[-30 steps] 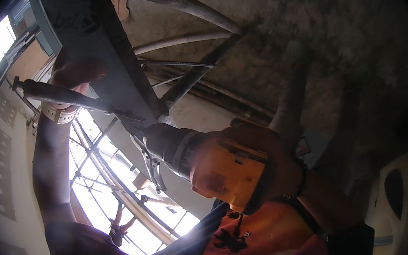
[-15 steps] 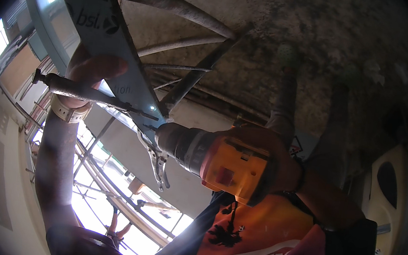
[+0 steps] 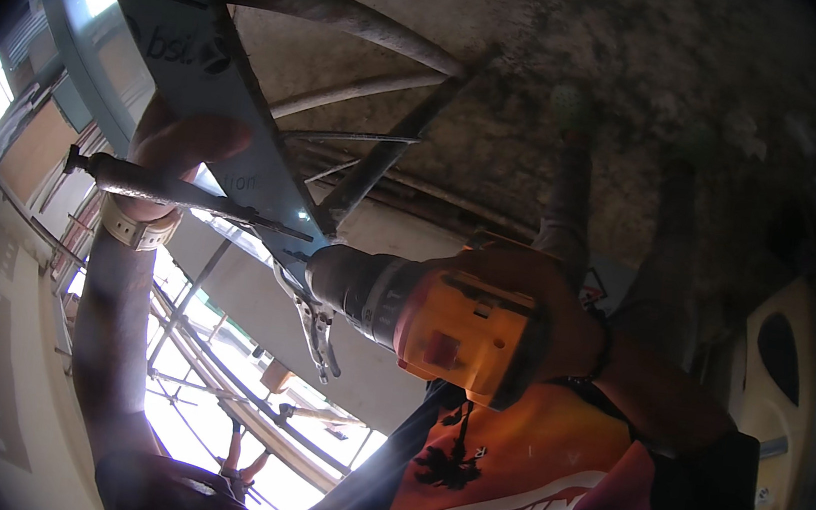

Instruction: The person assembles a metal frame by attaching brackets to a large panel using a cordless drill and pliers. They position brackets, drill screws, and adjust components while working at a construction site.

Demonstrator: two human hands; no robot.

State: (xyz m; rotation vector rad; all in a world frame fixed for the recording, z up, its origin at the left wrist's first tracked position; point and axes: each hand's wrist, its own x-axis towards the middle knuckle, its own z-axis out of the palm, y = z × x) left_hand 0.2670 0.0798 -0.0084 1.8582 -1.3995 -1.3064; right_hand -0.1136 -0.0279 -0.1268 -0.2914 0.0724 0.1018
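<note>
My left hand [image 3: 184, 144] is closed on the edge of a long grey-blue metal strip [image 3: 211, 82], its thumb across the printed face. Crossing in front of that wrist is a pair of locking pliers [image 3: 164, 186], its jaw end lying at the strip's lower end. A second pair of locking pliers [image 3: 315, 330] hangs from that same end. In my right hand [image 3: 540, 290], fingers wrapped round the grip, is an orange and dark cordless drill [image 3: 470, 333]. Its nose points left at the strip's lower end; whether the bit touches it I cannot tell.
Behind the strip, curved and straight metal bars [image 3: 354, 22] run over a stained concrete floor [image 3: 574, 32]. My legs stand at the upper right. A cream shell-like piece [image 3: 786, 338] is at the far right. Poles [image 3: 216, 349] cross a bright background at lower left.
The drill and my right hand have shifted slightly left, closer to the strip, and less of the bit shows. My left hand keeps its place on the strip.
</note>
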